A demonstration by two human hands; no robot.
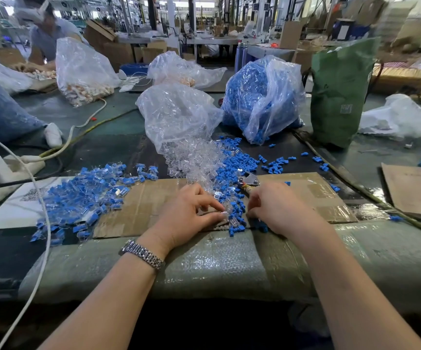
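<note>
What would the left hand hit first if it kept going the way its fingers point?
The left hand, seemingly pinching a clear cap, points right. First comes the small heap of clear caps and blue plugs at its fingertips; the right hand lies just beyond it.

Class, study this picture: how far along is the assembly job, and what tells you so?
Done: a pile of joined blue-and-clear pieces lies on the left. In hand: the left hand pinches a clear cap; the right hand touches loose blue plugs. Left: the spilled clear caps and a bulging bag of blue plugs suggest most remains.
</note>
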